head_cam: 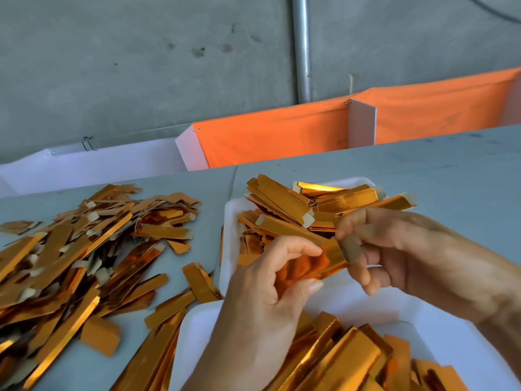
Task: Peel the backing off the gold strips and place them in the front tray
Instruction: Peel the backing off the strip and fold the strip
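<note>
Shiny metallic gold foil strips [84, 249] with dull beige paper tabs lie on the pale grey-blue surface [451, 170]. Two plain white foam trays [229, 218] hold more gold strips. Behind the surface hangs a bright orange cloth [270, 136] before a mottled grey concrete wall [141, 66].

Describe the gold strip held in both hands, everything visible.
The gold strip is a narrow, shiny, orange-gold foil-faced piece with a dull tan tab at its right end. It is held in the air above the white trays, slanting from upper left to lower right. The left hand grips its middle between thumb and curled fingers; the right hand pinches the tan tab end. Its lower part is hidden behind the left hand. Whether the backing has begun to lift cannot be told.
</note>
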### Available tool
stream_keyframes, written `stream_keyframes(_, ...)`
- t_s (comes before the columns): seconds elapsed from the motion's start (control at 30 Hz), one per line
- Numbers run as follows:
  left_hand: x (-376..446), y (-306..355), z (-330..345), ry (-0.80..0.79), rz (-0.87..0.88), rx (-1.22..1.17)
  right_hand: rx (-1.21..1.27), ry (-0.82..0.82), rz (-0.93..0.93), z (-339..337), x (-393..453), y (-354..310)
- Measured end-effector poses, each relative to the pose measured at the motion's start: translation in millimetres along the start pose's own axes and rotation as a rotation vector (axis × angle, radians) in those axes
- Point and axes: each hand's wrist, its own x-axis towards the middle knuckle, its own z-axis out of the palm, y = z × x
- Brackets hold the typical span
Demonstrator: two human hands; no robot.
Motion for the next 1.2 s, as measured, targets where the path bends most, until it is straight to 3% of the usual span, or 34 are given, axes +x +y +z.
stream_keyframes(0.17,-0.5,-0.2,-1.7,-0.009,0.001,-0.020,0.113,-0.062,0.036,-4.0,1.1,3.3)
stream_keyframes(0.53,-0.9,-2.9,1.6,-0.037,0.022,0.070,-0.093,0.040,0.106,3.6,2.8,1.1)
stream_keyframes(0.93,0.0,-5.1,-0.3,-0.057,0.047,0.051,-0.094,0.098,0.091,2.4,0.8,-0.5)
stream_keyframes(1.2,-0.7,-4.4,3.9,-0.059,0.125,0.236,-0.302,0.156,0.061,0.9,3.4,4.3)
